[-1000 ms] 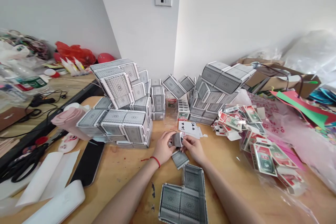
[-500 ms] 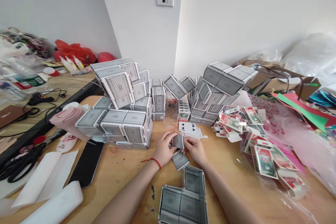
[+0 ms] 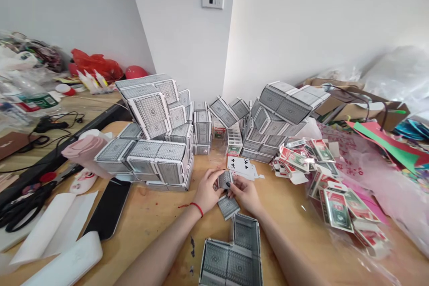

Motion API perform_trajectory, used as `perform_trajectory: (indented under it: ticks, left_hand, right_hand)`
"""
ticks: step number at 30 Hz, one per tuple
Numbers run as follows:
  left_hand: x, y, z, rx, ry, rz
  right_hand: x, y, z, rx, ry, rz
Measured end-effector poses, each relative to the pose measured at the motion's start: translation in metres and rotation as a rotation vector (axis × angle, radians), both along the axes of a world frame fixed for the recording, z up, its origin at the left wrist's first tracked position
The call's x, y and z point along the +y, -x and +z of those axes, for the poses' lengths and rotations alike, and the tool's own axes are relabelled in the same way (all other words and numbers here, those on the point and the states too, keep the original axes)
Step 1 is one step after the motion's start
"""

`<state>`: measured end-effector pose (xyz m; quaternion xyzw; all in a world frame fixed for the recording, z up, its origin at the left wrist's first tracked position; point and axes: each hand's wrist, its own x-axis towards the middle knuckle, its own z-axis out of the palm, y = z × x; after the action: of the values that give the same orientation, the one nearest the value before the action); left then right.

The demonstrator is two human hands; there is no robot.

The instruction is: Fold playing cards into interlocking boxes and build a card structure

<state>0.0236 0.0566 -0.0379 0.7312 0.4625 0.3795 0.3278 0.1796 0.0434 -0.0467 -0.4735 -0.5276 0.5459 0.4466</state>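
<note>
Between my two hands is a grey-backed playing card [image 3: 225, 180], its patterned back facing me. My left hand [image 3: 208, 190], with a red string at the wrist, grips its left side. The fingers of my right hand [image 3: 245, 191] close on its right edge, a dark thumbnail showing on the card. Just below, a second card [image 3: 228, 208] lies back up on the table. Nearer me stands an L-shaped box made of cards [image 3: 246, 237]. Beyond my hands, several face-up cards [image 3: 239, 164] are spread on the wood.
Blocks built of cards stand at the left [image 3: 157, 154] and right [image 3: 284, 100]. Red-and-green card boxes [image 3: 337, 208] are heaped at the right. A black phone [image 3: 109, 209], white paper [image 3: 56, 228] and black scissors [image 3: 30, 208] lie at the left.
My right thumb has moved from the card's edge onto its patterned back. The card sits slightly further left in view and more flatly tilted.
</note>
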Motion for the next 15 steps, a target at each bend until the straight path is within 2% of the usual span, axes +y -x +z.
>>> perform_trajectory:
  ticks: [6,15]
  left_hand:
    - [-0.0012,0.0001,0.0012,-0.006,0.009,-0.016]
    - [-0.0016,-0.0004,0.0010,0.009,0.024,-0.050]
  right_hand:
    - [-0.0004,0.0009,-0.0018,-0.060,0.035,-0.023]
    - [-0.0045,0.0017,-0.0004,-0.139,0.007,-0.074]
